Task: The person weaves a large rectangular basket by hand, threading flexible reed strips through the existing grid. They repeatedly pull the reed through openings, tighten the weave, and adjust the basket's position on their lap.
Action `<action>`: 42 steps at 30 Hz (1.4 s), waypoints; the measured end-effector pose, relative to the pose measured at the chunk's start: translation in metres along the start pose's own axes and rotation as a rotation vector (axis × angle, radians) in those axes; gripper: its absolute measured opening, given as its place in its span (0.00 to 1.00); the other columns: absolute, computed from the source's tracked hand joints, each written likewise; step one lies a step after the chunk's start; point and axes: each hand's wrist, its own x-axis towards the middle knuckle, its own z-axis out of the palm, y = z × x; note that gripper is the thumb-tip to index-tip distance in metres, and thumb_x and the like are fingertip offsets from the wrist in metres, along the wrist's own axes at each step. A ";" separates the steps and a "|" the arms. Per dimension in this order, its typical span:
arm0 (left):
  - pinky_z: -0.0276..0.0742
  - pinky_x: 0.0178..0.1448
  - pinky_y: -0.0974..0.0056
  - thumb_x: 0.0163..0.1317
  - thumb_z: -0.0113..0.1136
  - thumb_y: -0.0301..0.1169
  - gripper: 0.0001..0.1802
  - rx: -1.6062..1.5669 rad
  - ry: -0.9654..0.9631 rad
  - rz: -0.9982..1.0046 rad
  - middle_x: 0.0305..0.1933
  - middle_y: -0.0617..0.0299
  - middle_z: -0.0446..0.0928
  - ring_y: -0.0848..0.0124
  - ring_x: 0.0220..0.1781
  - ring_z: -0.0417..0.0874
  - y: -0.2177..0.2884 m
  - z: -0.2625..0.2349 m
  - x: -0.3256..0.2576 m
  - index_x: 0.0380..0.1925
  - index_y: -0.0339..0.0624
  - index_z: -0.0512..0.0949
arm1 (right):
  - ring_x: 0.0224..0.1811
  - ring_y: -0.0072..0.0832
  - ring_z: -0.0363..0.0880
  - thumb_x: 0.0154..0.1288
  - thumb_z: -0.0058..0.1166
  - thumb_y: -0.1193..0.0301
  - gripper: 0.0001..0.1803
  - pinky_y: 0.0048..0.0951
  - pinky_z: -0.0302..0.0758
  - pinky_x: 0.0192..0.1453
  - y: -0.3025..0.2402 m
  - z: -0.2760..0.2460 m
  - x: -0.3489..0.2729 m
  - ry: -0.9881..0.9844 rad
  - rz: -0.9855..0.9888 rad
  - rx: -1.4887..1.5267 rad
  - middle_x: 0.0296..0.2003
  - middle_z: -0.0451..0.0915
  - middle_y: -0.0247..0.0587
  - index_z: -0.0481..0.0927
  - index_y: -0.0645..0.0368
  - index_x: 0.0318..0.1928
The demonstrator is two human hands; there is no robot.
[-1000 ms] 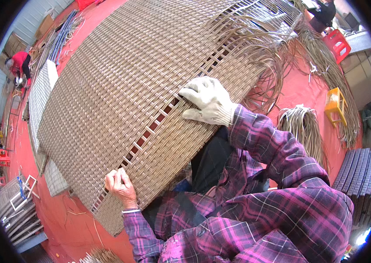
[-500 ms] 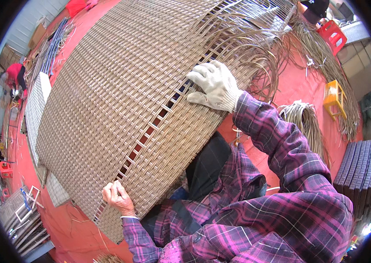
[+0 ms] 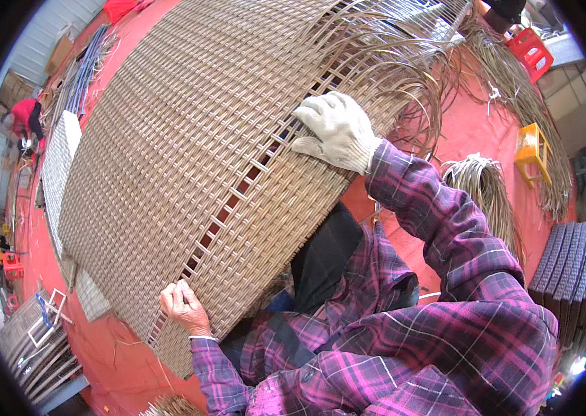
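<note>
A large tan-brown woven wicker panel (image 3: 189, 132) slants across my lap and most of the view. A narrow slot (image 3: 227, 211) runs diagonally through its weave, crossed by short strands, with red and dark showing through. At the slot's near lower end, my bare left hand (image 3: 185, 310) is closed in a pinch against the weave; whatever lies between its fingertips is hidden. Farther up the slot, my right hand (image 3: 334, 132) in a white knit glove rests on the panel, fingers stretched forward and thumb apart. Long loose strands (image 3: 410, 83) fan out beyond the glove.
Bundles of wicker strands (image 3: 476, 180) lie at right by a yellow stool (image 3: 532, 156) and a red stool (image 3: 531, 54). Grey woven pieces (image 3: 566, 267) are stacked at far right. At far left, a person in red (image 3: 26, 121) bends over. Red sheeting (image 3: 119, 364) covers the floor.
Both hands stay in almost the same places on the panel. The right glove has shifted very slightly left, and the view has tilted a little.
</note>
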 end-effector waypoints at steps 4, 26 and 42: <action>0.71 0.51 0.53 0.65 0.59 0.29 0.08 0.030 -0.023 0.007 0.37 0.57 0.76 0.57 0.44 0.76 -0.002 0.001 -0.002 0.37 0.37 0.83 | 0.54 0.41 0.74 0.44 0.69 0.47 0.36 0.46 0.70 0.59 -0.001 0.000 -0.002 0.001 -0.001 -0.010 0.48 0.76 0.40 0.77 0.53 0.52; 0.72 0.51 0.54 0.63 0.61 0.26 0.06 0.012 0.033 0.051 0.37 0.57 0.76 0.59 0.42 0.77 -0.006 -0.002 0.006 0.36 0.35 0.83 | 0.54 0.41 0.74 0.44 0.69 0.47 0.36 0.47 0.70 0.58 0.014 -0.001 0.016 -0.008 0.053 -0.032 0.48 0.76 0.39 0.78 0.52 0.52; 0.70 0.51 0.54 0.64 0.60 0.27 0.06 0.017 0.044 0.013 0.37 0.58 0.75 0.58 0.43 0.75 -0.009 -0.002 0.000 0.36 0.37 0.83 | 0.54 0.41 0.74 0.44 0.69 0.46 0.36 0.47 0.70 0.58 0.028 -0.004 0.018 -0.036 0.088 -0.051 0.47 0.76 0.39 0.79 0.52 0.51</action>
